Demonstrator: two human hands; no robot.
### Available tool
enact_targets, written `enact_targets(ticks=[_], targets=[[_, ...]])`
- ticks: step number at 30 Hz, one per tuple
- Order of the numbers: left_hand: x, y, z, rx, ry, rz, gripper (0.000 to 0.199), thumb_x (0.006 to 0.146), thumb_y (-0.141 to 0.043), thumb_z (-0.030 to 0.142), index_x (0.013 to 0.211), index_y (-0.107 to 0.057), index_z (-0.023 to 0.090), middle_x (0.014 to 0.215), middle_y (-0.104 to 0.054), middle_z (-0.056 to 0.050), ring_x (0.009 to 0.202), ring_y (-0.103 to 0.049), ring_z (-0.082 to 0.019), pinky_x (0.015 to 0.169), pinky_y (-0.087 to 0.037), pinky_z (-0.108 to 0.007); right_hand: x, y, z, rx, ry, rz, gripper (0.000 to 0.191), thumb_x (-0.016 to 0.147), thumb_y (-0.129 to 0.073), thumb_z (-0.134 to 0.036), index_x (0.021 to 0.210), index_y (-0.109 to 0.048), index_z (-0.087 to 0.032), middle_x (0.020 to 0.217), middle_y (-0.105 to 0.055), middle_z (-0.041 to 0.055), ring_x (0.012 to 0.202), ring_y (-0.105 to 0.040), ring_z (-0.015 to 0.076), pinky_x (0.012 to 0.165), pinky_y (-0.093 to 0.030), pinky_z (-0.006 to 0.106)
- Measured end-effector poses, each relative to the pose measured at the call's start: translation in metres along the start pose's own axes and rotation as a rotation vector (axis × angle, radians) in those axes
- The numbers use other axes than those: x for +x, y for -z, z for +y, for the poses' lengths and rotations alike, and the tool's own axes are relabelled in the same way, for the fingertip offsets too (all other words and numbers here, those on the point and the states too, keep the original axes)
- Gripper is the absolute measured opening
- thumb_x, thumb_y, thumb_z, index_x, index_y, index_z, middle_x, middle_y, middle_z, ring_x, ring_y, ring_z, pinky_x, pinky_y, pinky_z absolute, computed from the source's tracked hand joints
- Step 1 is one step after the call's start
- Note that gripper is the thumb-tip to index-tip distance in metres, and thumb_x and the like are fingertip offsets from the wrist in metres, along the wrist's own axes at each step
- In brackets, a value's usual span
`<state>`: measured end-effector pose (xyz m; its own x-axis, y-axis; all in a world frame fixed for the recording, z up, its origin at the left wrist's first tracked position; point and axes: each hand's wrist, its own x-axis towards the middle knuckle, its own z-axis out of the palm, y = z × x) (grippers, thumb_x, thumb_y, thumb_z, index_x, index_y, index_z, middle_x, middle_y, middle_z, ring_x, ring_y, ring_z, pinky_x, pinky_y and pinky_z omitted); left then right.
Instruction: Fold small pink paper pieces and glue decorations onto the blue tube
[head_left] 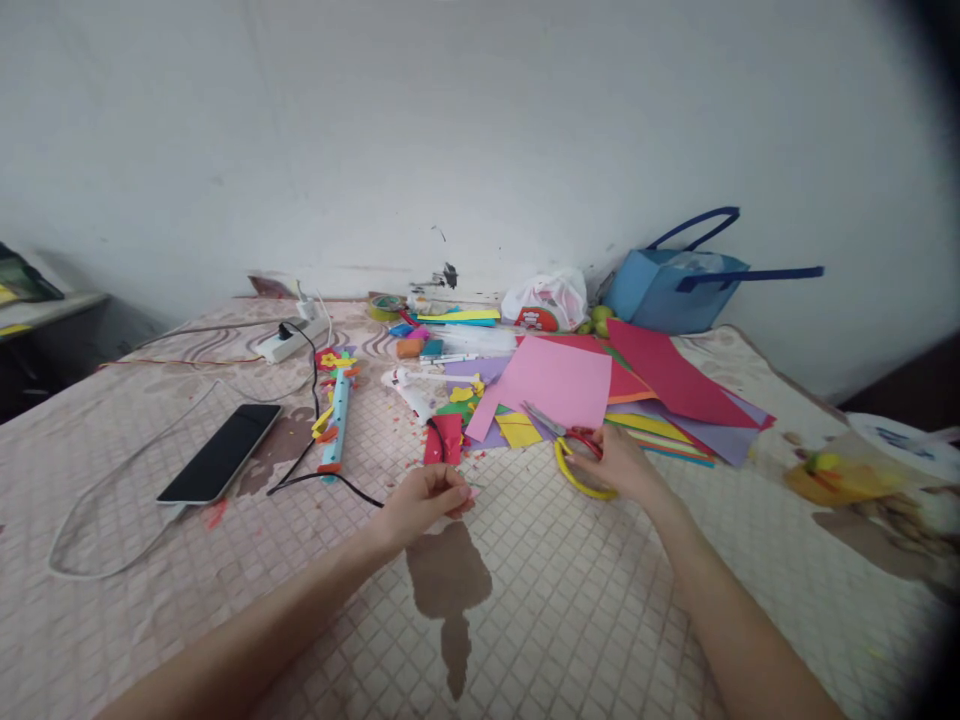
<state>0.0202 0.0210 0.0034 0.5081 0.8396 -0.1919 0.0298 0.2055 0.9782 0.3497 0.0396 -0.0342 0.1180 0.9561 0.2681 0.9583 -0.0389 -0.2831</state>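
My left hand (426,502) is over the middle of the table, its thumb and fingers pinched on a small piece of pink paper (473,493). To the right, my right hand (626,462) grips the scissors (582,462) by their red and yellow handles. Their blades point up and left, across a large pink sheet of paper (556,385). A red paper piece (444,438) lies just beyond my left hand. Behind it is a white glue gun (409,395) with a black cord.
A phone (221,455) with a white cable and a light-blue strip with paper flowers (340,415) lie to the left. A power strip (289,340) sits behind them. Coloured sheets (675,375), a blue bag (667,295) and a plastic bag (547,298) occupy the back right.
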Motion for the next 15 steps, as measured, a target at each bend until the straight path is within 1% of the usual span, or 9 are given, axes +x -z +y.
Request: enact_targets(ticks=[5, 9, 12, 15], targets=[[0.015, -0.009, 0.009, -0.008, -0.012, -0.020, 0.032, 0.070, -0.067, 0.042, 0.072, -0.054, 0.014, 0.068, -0.062, -0.001, 0.063, -0.055, -0.009, 0.062, -0.043, -0.023, 0.001, 0.002, -0.001, 0.003, -0.031, -0.022, 0.037, 0.063, -0.061, -0.055, 0.070, -0.050, -0.020, 0.072, -0.059, 0.0059, 0.069, -0.055, 0.0221, 0.055, -0.036, 0.029], [0.017, -0.011, 0.009, -0.038, -0.011, -0.013, 0.031, 0.070, -0.067, 0.041, 0.073, -0.054, 0.013, 0.068, -0.062, -0.001, 0.063, -0.056, -0.009, 0.063, -0.044, -0.022, 0.001, 0.007, 0.002, 0.043, -0.061, -0.021, 0.034, 0.065, -0.061, -0.053, 0.069, -0.050, -0.021, 0.066, -0.059, 0.0042, 0.065, -0.055, 0.0207, 0.054, -0.036, 0.028], [0.012, -0.008, 0.007, -0.035, 0.010, 0.018, 0.032, 0.069, -0.068, 0.042, 0.071, -0.054, 0.013, 0.067, -0.062, -0.001, 0.062, -0.055, -0.009, 0.062, -0.043, -0.022, 0.001, 0.013, 0.002, 0.186, -0.109, -0.019, 0.033, 0.067, -0.062, -0.050, 0.075, -0.050, -0.020, 0.069, -0.060, 0.0042, 0.064, -0.056, 0.0201, 0.057, -0.039, 0.029], [0.006, -0.004, 0.006, -0.054, 0.030, 0.055, 0.033, 0.067, -0.069, 0.043, 0.069, -0.054, 0.013, 0.065, -0.061, 0.000, 0.063, -0.056, -0.010, 0.062, -0.043, -0.023, 0.002, 0.016, -0.003, 0.469, -0.155, -0.024, 0.035, 0.069, -0.061, -0.049, 0.083, -0.049, -0.019, 0.074, -0.061, 0.0048, 0.066, -0.058, 0.0200, 0.061, -0.043, 0.030]])
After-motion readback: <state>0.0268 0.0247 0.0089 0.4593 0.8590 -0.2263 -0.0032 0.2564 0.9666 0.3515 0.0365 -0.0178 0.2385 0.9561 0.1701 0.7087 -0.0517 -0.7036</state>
